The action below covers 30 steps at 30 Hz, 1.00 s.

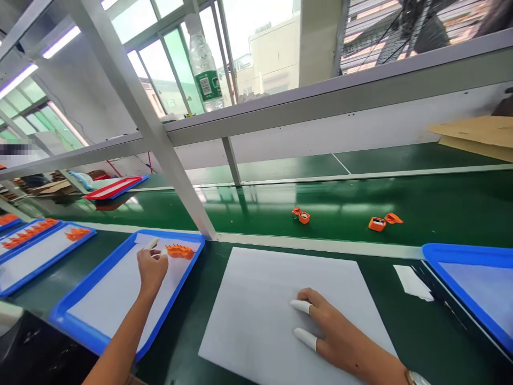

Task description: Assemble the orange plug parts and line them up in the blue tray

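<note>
My left hand (153,267) is over a blue tray (80,315) lined with white paper. Its white-cotted fingertips are slightly apart, beside a short row of orange plastic pieces (179,251) at the tray's far end. I see nothing held in them. My right hand (331,331) rests at a large white sheet (256,305) in front of me. White cots cover its thumb and a finger, which are spread with nothing between them; the other fingers curl.
On the green belt beyond lie two small orange cases (304,217) (377,224) with raised lids. More blue trays stand left (44,267) and right (481,254). A slanting metal post (176,166) rises behind my tray. A plastic bottle (206,69) stands on the shelf.
</note>
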Available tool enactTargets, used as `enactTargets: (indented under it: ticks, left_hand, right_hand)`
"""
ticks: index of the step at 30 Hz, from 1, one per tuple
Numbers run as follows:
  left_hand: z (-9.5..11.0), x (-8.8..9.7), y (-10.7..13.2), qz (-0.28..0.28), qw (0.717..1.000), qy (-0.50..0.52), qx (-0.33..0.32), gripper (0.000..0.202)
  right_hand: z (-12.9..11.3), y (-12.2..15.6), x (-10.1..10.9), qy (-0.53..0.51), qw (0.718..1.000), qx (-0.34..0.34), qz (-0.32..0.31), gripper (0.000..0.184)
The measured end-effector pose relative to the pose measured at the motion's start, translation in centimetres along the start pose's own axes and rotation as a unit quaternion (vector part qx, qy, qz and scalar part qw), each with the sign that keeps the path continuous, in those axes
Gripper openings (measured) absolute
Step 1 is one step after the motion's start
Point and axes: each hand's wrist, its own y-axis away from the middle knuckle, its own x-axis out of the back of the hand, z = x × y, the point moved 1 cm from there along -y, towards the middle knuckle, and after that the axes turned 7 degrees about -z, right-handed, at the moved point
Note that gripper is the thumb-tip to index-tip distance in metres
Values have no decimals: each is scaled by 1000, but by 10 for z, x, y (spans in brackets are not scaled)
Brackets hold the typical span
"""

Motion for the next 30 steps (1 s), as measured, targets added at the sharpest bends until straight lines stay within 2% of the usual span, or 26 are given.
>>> enactTargets:
  ticks: [2,3,5,7,9,12,15,17,19,23,27,30]
  left_hand:
    - [25,-18,11,-12,997,33,-75,58]
    - [40,-31,18,-45,991,59,-113,53]
    - [72,-67,37,-167,964,111,-172,47]
    - [102,-113,58,-306,923,123,-199,42]
    - [128,-162,76,-389,890,99,-217,41]
    - [160,-233,92,-417,880,65,-216,44]
    - [189,-287,95,-392,894,29,-216,58]
    - [206,-310,93,-363,905,7,-224,69]
    - [220,-325,91,-347,908,-12,-236,70]
    - [245,-348,90,-369,891,-47,-261,48]
    - [276,-377,114,-416,854,-47,-308,44]
    - [299,-398,143,-446,829,-36,-336,60]
  right_hand:
    - [-3,0,3,-6,1000,-6,2,43]
    - [-5,-1,3,-5,1000,-9,4,43]
    - [-5,-1,4,5,1000,-13,12,40]
    - [-3,-1,2,16,999,-17,23,35]
    - [0,-1,1,27,999,-20,32,31]
    - [2,-1,1,43,998,-13,33,31]
    - [4,-3,3,62,998,4,33,33]
    - [6,-4,4,82,996,9,35,35]
    - [8,-6,4,107,994,12,33,35]
    - [13,-9,2,144,989,18,29,39]
    - [15,-10,5,170,985,28,-3,38]
    - [17,-9,8,186,982,28,-12,36]
